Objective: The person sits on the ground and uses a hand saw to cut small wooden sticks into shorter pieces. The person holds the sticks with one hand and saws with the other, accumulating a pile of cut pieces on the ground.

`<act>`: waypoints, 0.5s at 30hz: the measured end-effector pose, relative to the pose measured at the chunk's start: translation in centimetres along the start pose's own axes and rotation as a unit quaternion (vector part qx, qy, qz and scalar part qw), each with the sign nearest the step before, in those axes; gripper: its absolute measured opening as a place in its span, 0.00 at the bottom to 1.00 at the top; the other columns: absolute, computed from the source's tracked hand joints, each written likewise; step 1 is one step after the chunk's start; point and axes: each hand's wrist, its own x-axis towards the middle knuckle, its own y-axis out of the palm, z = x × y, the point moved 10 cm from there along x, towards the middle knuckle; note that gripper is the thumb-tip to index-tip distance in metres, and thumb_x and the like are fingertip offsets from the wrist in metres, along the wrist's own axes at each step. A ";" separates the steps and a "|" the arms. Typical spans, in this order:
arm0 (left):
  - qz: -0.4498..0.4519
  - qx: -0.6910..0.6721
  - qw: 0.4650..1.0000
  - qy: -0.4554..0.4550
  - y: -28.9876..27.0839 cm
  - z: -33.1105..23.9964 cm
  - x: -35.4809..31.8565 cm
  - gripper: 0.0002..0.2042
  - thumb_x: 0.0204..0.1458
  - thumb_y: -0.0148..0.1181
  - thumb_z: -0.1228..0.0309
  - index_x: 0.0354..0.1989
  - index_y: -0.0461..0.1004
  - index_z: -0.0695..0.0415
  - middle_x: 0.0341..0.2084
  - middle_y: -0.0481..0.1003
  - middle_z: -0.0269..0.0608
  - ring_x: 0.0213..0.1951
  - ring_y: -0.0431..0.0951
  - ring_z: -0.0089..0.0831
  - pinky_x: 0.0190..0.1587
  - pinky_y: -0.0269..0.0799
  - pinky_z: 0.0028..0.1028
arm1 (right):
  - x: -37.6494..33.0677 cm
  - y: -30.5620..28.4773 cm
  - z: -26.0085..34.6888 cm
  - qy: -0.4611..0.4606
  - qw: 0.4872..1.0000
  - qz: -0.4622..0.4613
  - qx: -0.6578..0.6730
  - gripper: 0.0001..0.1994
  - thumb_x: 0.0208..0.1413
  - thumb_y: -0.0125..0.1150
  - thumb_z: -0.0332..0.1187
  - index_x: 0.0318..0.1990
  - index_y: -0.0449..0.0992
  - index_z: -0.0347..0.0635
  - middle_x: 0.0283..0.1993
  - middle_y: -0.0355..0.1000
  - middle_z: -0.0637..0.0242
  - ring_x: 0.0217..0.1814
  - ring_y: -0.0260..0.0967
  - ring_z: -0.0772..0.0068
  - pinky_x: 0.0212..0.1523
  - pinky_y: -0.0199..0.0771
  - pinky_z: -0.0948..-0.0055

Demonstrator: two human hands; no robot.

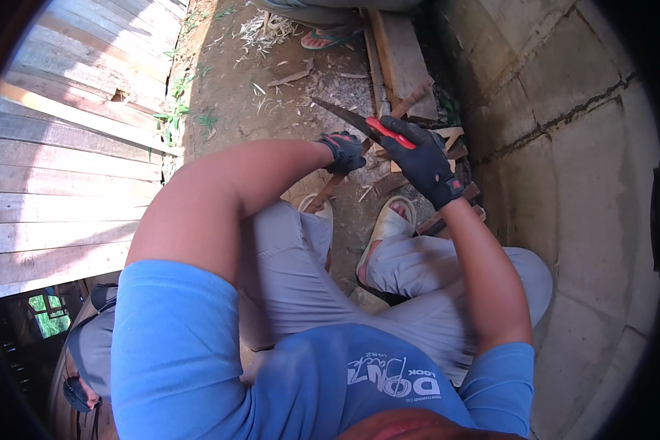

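My left hand [345,152], in a black glove, is closed around a narrow wooden strip [412,99]. The strip runs slantwise from near my foot up to the right, passing under the saw. My right hand [424,161], also gloved in black, grips the red handle of a hand saw [342,114]. Its dark, tapering blade points to the upper left and lies across the strip, just beyond my left hand. Whether the teeth touch the wood I cannot tell.
Wood offcuts [451,139] lie beside my right hand, near a long board [403,62]. A concrete block wall [587,183] rises on the right, plank cladding [73,161] on the left. Another person's sandalled foot [330,38] is ahead, near wood shavings [265,33]. Someone else is partly visible at lower left.
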 end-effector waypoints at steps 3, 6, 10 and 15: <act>0.038 -0.004 0.999 -0.016 0.7 0.1 0.3 0.26 0.63 0.53 0.48 0.43 0.85 0.62 0.38 0.85 0.58 0.43 0.86 0.54 0.49 0.80 0.48 | -0.1 0.4 -0.2 0.009 1.000 0.021 -0.020 0.21 0.64 0.65 0.40 0.62 0.81 0.46 0.59 0.81 0.52 0.61 0.78 0.52 0.64 0.75 0.60; -0.018 -0.001 1.000 -0.017 -0.4 -0.6 0.2 0.28 0.64 0.54 0.45 0.49 0.84 0.61 0.41 0.84 0.59 0.47 0.85 0.54 0.52 0.80 0.47 | 0.1 -0.1 0.7 -0.014 0.999 0.028 -0.043 0.22 0.66 0.63 0.42 0.63 0.81 0.46 0.60 0.81 0.54 0.62 0.78 0.53 0.65 0.74 0.60; -0.023 -0.013 0.999 -0.019 -0.2 -0.8 0.9 0.26 0.66 0.53 0.46 0.51 0.81 0.59 0.37 0.85 0.55 0.42 0.86 0.52 0.47 0.79 0.49 | 0.6 -0.5 2.0 -0.009 0.995 0.039 -0.093 0.23 0.67 0.56 0.49 0.62 0.82 0.50 0.60 0.81 0.56 0.61 0.78 0.50 0.63 0.75 0.58; 0.116 -0.153 0.972 -0.132 -0.3 1.1 0.9 0.27 0.68 0.53 0.46 0.43 0.84 0.61 0.30 0.86 0.48 0.32 0.88 0.43 0.38 0.84 0.42 | -0.4 -4.1 6.0 0.025 0.984 0.095 -0.147 0.21 0.67 0.58 0.45 0.63 0.81 0.49 0.63 0.79 0.56 0.63 0.76 0.52 0.66 0.72 0.60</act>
